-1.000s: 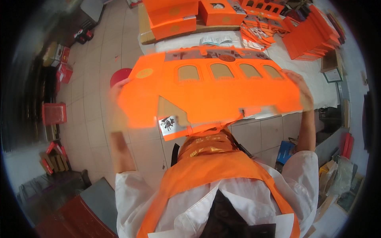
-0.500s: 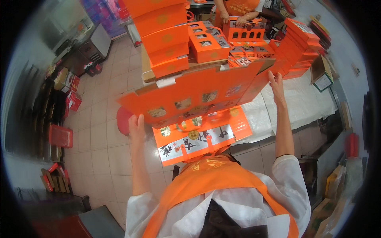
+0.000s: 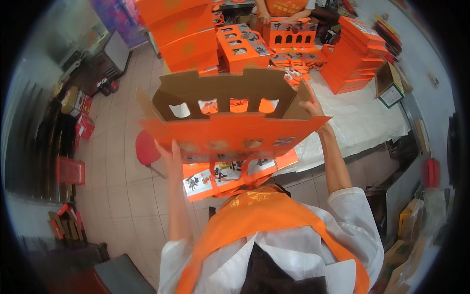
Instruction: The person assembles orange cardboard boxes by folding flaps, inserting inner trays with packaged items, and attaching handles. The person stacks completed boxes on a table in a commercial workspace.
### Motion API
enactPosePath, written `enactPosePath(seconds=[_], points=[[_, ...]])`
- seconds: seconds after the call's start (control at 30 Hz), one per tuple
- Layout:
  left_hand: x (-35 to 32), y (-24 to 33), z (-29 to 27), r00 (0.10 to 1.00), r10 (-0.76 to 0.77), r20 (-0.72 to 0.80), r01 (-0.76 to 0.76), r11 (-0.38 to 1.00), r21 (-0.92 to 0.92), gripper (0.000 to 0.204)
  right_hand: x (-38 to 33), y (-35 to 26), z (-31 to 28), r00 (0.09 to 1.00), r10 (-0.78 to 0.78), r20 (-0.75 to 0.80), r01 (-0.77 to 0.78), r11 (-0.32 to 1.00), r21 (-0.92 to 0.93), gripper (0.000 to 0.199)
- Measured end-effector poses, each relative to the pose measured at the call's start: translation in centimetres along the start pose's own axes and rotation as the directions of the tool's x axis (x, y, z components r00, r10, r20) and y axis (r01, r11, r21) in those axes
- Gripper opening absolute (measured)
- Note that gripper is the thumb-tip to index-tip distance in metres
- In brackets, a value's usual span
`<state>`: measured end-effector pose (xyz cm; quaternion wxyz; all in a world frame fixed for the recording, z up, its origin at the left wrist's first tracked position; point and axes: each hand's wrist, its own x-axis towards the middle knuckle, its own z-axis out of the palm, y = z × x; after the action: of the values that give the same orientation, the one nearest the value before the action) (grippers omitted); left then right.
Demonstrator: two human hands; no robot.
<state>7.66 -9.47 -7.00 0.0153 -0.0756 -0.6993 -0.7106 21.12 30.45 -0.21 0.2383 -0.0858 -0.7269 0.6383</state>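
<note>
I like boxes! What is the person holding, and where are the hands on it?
A half-folded orange cardboard box: left hand at its lower left edge, right hand at its upper right corner.

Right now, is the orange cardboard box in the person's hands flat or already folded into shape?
Partly folded. The orange cardboard box shows its brown inside wall with window cut-outs standing up, while the left hand and right hand grip its ends.

Carton blank [image 3: 230, 117] orange outside, plain brown inside; below it, flat sheets [image 3: 215, 176] orange with white panels bearing black brush marks; behind it, stacked boxes [image 3: 178, 34] solid orange; table cover [image 3: 362, 117] white.
</note>
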Motion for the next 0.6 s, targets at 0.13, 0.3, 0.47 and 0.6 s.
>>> enactPosePath(seconds=[0.13, 0.3, 0.47, 0.6], points=[[-0.4, 2.0, 3.0, 0.929, 0.363, -0.077, -0.257, 0.778, 0.573, 0.073, 0.4, 0.2, 1.8, 0.948, 0.316, 0.024, -0.315, 0.932, 0.176, 0.064], [-2.8, 7.2, 7.1, 0.575, 0.686, 0.447, -0.727, 0.177, 0.664, 0.043, 1.1, 0.6, 1.7, 0.979, 0.056, 0.198, -0.056, 0.998, -0.005, 0.062], [1.2, 8.1, 11.1, 0.876, 0.092, 0.473, -0.453, 0.494, 0.742, 0.047, 1.9, 1.5, 0.3, 0.95, 0.125, 0.287, -0.189, 0.96, 0.207, 0.062], [5.8, 4.5, 12.2, 0.839, -0.173, 0.516, -0.329, 0.594, 0.734, 0.064, 2.3, 2.5, -0.4, 0.973, 0.119, 0.196, -0.206, 0.83, 0.518, 0.051]])
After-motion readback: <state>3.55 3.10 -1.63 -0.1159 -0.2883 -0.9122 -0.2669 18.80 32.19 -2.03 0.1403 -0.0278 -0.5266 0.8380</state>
